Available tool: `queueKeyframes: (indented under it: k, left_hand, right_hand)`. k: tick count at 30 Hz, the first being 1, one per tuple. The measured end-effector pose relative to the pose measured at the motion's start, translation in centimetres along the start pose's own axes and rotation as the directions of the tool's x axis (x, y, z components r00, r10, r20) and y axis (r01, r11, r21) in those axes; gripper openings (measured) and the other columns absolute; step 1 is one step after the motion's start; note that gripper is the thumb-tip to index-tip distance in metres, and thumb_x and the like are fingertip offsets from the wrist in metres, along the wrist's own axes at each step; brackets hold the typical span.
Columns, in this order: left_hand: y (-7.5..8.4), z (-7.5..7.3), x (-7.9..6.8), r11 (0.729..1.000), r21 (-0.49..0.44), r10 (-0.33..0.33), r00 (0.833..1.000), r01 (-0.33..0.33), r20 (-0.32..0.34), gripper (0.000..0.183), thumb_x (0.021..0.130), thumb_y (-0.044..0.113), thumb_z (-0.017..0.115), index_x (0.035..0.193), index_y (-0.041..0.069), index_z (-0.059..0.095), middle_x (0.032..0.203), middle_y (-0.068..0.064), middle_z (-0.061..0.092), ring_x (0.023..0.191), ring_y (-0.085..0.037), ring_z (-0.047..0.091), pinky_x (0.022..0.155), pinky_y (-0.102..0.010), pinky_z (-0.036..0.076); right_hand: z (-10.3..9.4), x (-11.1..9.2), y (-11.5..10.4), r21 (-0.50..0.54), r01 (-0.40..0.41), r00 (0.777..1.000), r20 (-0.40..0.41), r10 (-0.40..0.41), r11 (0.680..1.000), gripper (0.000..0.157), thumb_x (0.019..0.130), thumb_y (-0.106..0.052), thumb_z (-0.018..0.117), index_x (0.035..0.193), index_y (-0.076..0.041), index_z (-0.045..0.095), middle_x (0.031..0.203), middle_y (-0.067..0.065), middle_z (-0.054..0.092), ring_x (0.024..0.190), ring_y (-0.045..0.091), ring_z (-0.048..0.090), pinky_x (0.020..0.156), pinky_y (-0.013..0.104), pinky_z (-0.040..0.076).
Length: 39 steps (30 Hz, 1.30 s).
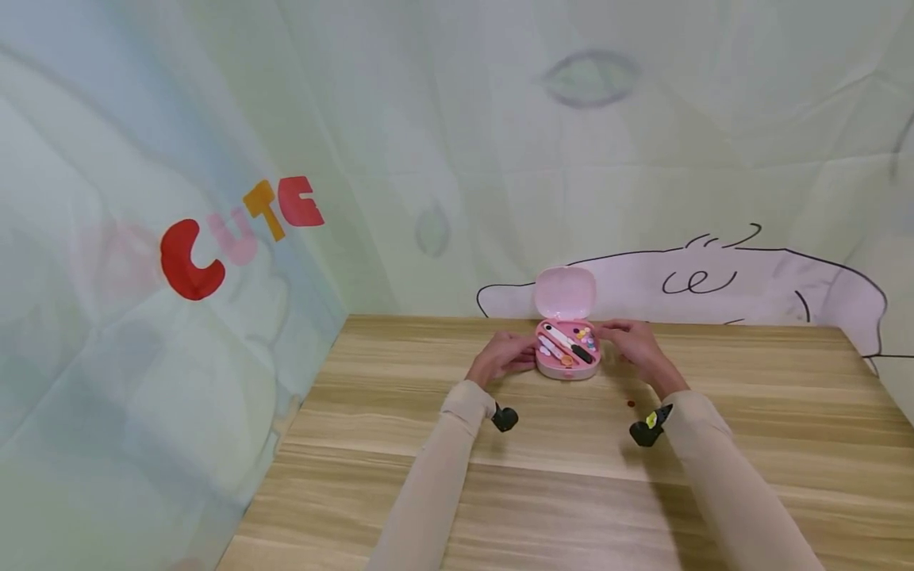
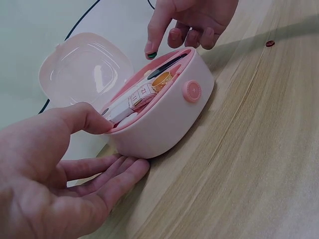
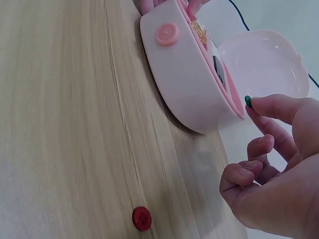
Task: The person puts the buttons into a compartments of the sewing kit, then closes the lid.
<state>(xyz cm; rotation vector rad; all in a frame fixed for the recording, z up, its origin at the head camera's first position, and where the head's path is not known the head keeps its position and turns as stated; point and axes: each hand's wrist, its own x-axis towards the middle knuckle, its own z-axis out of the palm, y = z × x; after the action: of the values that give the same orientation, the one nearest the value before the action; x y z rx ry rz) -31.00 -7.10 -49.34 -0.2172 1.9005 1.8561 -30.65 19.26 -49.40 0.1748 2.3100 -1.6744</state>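
A pink-and-white sewing box [image 1: 567,370] stands near the table's back edge, its lid [image 2: 82,69] raised. Inside are a tape measure [image 2: 142,95], a gold thimble-like piece [image 2: 162,80], a tool with a black end [image 1: 581,354] and several small colored buttons [image 1: 585,336]. My left hand [image 2: 65,169] holds the box's left side, thumb at the rim and fingers low against the wall. Over on the right side, my right hand [image 3: 284,164] pinches a green button [image 3: 248,101] between thumb and index finger, close to the rim.
One red button [image 3: 141,218] lies on the wooden table [image 1: 543,507], in front of the box and to its right. Behind the table hangs a printed cloth [image 1: 457,159]. Another printed cloth with colored letters [image 1: 193,260] is at the left.
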Motion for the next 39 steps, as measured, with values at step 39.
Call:
queueKeyframes:
  k: [39]
  left_hand:
    - [0.2,0.3,0.0,1.0,0.001,-0.014,1.0,0.014,-0.016,0.022,0.1,0.014,0.066,0.111,-0.004,0.073,0.098,-0.011,0.072,0.084,-0.017,0.068,0.088,-0.032,0.062]
  right_hand:
    - [-4.8,-4.5,3.1,-0.249,0.311,0.947,0.165,-0.276,0.917,0.05,0.096,-0.03,0.077,0.136,-0.003,0.065,0.09,0.011,0.057,0.084,0.027,0.049,0.063,0.03,0.044]
